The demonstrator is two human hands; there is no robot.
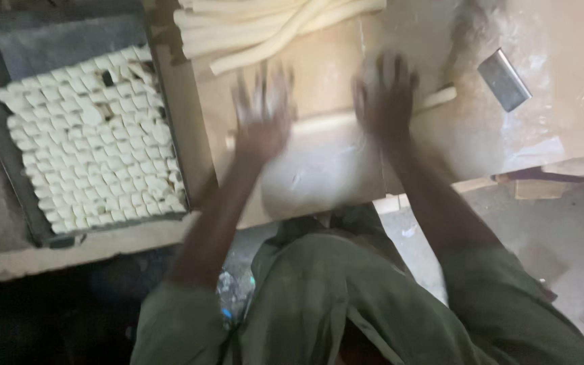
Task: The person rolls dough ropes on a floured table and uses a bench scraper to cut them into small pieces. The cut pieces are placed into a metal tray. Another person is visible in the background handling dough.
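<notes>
A pale, flour-dusted wooden worktop is carrying everything here. A long thin rope of cream dough is lying across its middle. Beyond that rope, a heap of similar cream dough ropes is resting at the far edge. To the rope's right, a flat grey metal scraper is lying. To its left, a dark tray is sitting, filled with small cut dough pieces.

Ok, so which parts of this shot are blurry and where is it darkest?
In the head view, both hands smear with motion: the left hand and right hand over the dough rope. The tray of cut dough pieces is sharper, and the metal scraper stays fairly crisp. The lower left corner is deep in shadow.
</notes>
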